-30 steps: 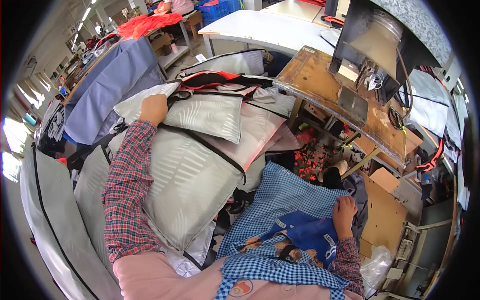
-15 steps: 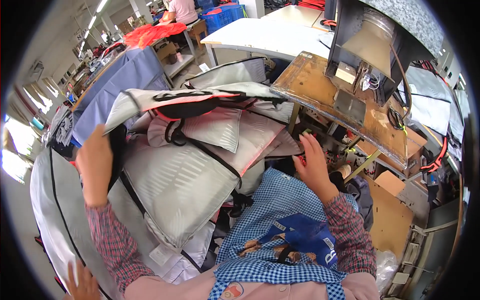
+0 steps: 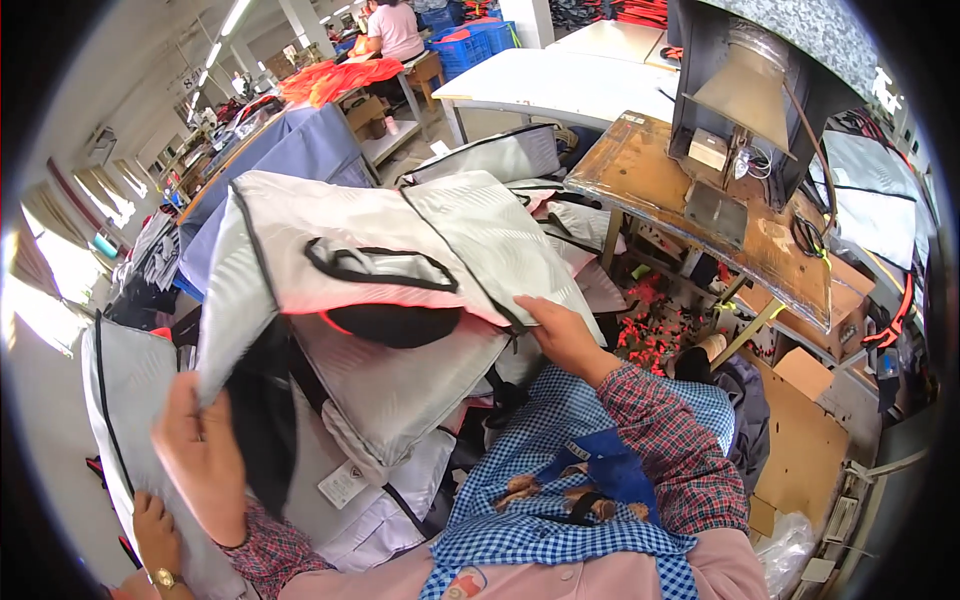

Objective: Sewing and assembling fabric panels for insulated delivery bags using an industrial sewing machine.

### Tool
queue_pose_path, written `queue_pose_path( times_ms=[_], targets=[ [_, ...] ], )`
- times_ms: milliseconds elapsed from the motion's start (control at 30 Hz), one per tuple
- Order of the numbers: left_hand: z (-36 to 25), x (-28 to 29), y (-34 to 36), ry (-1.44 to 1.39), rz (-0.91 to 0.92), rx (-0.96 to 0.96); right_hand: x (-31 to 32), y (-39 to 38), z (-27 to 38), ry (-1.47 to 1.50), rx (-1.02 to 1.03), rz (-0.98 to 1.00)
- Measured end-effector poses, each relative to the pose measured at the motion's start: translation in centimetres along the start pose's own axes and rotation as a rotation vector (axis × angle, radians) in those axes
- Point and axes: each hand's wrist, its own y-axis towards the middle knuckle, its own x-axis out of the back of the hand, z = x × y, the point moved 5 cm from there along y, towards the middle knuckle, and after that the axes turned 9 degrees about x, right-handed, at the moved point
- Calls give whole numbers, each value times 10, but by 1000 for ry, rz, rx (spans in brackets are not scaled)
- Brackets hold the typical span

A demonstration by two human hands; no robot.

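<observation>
A pale grey fabric bag piece (image 3: 350, 240) with black-bound seams and a black loop strap is spread before me, raised over the pile. On its near side, a dark opening shows under a red-edged fold. My left hand (image 3: 200, 460) pinches its drooping left edge. At its right side, my right hand (image 3: 568, 338) grips the black-bound edge, thumb hidden. Beneath lies another grey piece (image 3: 400, 385) with a dark seam, and a white label (image 3: 343, 484) shows below it.
Another person's hand with a watch (image 3: 158, 540) rests on a grey panel at lower left. To the right, a worn wooden workbench (image 3: 640, 165) carries a machine with a lamp-like hood (image 3: 745, 95). Red scraps (image 3: 650, 335) litter the floor under it. A white table (image 3: 540, 85) stands behind.
The upper grey piece has been lifted and spread toward me, showing its strap side. My left hand has come down with its edge; my right hand has moved left onto its right edge.
</observation>
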Motion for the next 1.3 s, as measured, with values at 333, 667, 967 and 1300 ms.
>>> queue_pose_path(
  times_ms=[333,667,967,1300],
  targets=[
    [-73,-135,-64,-7,725,-674,15,-6,-65,1296,-651,-595],
    [-134,-211,-129,-211,885,-875,53,-8,-37,1706,-351,-354],
    [-198,-286,-234,-476,759,-1034,87,-75,-91,1073,-551,-170],
    [-191,-203,-263,-512,1708,-1166,113,-178,-124,1237,-706,-294]
  ],
)
